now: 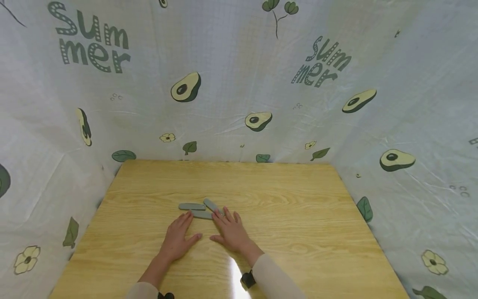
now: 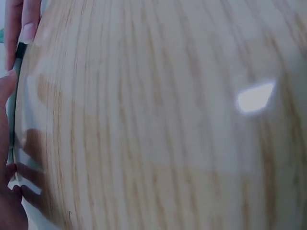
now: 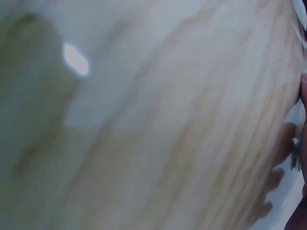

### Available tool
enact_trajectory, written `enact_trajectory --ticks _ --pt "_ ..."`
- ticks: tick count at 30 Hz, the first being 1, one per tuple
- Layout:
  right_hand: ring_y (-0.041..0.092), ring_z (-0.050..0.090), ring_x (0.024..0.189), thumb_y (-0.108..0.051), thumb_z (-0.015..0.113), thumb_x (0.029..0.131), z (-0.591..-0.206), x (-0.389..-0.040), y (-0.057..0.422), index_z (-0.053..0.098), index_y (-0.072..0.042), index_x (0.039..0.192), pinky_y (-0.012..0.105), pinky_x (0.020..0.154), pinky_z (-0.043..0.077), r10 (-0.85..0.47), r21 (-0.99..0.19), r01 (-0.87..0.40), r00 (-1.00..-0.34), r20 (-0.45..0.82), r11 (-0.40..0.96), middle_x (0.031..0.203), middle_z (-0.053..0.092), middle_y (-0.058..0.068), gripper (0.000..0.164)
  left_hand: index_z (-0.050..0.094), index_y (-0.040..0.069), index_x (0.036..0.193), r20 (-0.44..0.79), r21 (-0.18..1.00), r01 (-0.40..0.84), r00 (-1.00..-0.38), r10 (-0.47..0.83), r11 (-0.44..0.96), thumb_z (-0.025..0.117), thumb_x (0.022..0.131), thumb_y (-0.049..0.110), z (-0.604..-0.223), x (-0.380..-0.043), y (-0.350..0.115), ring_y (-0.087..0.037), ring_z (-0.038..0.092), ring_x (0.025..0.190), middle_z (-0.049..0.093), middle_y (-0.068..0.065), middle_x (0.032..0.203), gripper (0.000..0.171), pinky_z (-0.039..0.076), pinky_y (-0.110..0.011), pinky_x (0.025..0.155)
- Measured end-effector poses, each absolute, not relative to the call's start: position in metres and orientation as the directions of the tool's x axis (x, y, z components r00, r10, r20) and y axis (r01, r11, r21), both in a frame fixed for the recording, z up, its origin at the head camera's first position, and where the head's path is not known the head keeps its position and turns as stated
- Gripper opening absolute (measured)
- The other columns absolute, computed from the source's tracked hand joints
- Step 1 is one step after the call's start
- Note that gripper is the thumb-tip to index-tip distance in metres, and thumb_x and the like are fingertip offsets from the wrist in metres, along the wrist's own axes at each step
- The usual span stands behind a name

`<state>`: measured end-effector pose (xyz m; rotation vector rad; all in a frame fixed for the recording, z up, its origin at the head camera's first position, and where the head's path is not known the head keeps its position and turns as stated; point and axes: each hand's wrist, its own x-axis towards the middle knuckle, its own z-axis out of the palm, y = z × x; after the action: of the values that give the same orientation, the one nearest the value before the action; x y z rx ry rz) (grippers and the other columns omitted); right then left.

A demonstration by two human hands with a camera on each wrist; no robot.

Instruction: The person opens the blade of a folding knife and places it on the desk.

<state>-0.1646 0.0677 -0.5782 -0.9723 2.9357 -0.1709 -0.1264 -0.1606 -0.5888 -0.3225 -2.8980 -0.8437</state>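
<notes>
- Strips [image 1: 192, 206], three, grey, are borne by one wooden table [image 1: 298, 207].
- Nearest strip [image 1: 201, 214] is touched by left hand [image 1: 178, 237] and right hand [image 1: 232, 232], fingers extended, unclenched.

Three grey strips [image 1: 192, 206] I count from my end, lower centre of the frame; one left hand [image 1: 177, 241], one right hand [image 1: 233, 233], that's two; one wooden table [image 1: 298, 199]; and up top two "summer" prints [image 1: 98, 58], five whole avocado prints [image 1: 190, 89], four yellow flower prints [image 1: 31, 254]
</notes>
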Motion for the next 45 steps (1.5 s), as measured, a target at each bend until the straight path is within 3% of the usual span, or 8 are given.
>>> enact_trajectory --ticks 10,15,20,26,36,45 --pt "0.029 0.019 0.150 -0.061 0.037 0.097 -0.577 -0.159 0.079 0.026 -0.018 0.154 0.059 0.117 0.023 -0.606 -0.098 -0.605 -0.795 0.020 0.790 0.160 0.025 0.000 0.072 0.035 0.001 0.148 0.127 0.516 0.254 -0.967 0.220 0.818 0.066 0.088 0.047 -0.583 -0.116 -0.153 -0.045 0.027 0.142 0.031 -0.019 0.156 0.081 0.022 -0.065 0.113" --pt "0.030 0.019 0.150 -0.060 0.038 0.097 -0.577 -0.155 0.088 0.027 -0.018 0.154 0.059 0.117 0.023 -0.591 -0.118 -0.587 -0.807 0.010 0.801 0.161 0.023 0.002 0.071 0.041 0.001 0.145 0.159 0.466 0.310 -0.951 0.266 0.829 0.070 0.087 0.041 -0.580 -0.110 -0.149 -0.044 0.033 0.140 0.036 -0.018 0.153 0.076 0.028 -0.063 0.112" --pt "0.033 0.021 0.149 -0.056 0.045 0.096 -0.576 -0.152 0.100 0.031 -0.018 0.152 0.061 0.116 0.024 -0.563 -0.199 -0.554 -0.827 0.019 0.808 0.160 0.025 0.007 0.069 0.046 0.003 0.142 0.161 0.440 0.339 -0.941 0.298 0.832 0.071 0.087 0.033 -0.578 -0.111 -0.144 -0.039 0.037 0.138 0.041 -0.016 0.150 0.067 0.033 -0.059 0.112" --pt "0.035 0.023 0.148 -0.053 0.050 0.095 -0.577 -0.142 0.116 0.033 -0.023 0.151 0.063 0.114 0.025 -0.517 -0.340 -0.482 -0.856 -0.015 0.807 0.160 0.025 0.013 0.066 0.051 0.007 0.139 0.107 0.504 0.313 -0.947 0.301 0.805 0.071 0.088 0.027 -0.579 -0.109 -0.137 -0.035 0.044 0.134 0.046 -0.011 0.147 0.058 0.039 -0.054 0.110" --pt "0.037 0.027 0.146 -0.048 0.055 0.094 -0.579 -0.143 0.125 0.038 -0.020 0.149 0.063 0.113 0.027 -0.488 -0.401 -0.456 -0.872 0.026 0.794 0.158 0.026 0.016 0.063 0.062 0.002 0.127 0.149 0.532 0.279 -0.960 0.236 0.800 0.071 0.087 0.013 -0.570 -0.120 -0.123 -0.029 0.056 0.122 0.060 -0.010 0.131 0.042 0.048 -0.044 0.102" --pt "0.040 0.027 0.145 -0.042 0.063 0.092 -0.573 -0.145 0.118 0.035 -0.016 0.150 0.066 0.111 0.025 -0.445 -0.513 -0.406 -0.894 0.052 0.756 0.158 0.027 0.017 0.070 0.063 0.001 0.124 0.199 0.530 0.283 -0.958 0.207 0.800 0.075 0.083 0.012 -0.573 -0.125 -0.122 -0.029 0.057 0.117 0.061 -0.011 0.125 0.044 0.049 -0.043 0.100"
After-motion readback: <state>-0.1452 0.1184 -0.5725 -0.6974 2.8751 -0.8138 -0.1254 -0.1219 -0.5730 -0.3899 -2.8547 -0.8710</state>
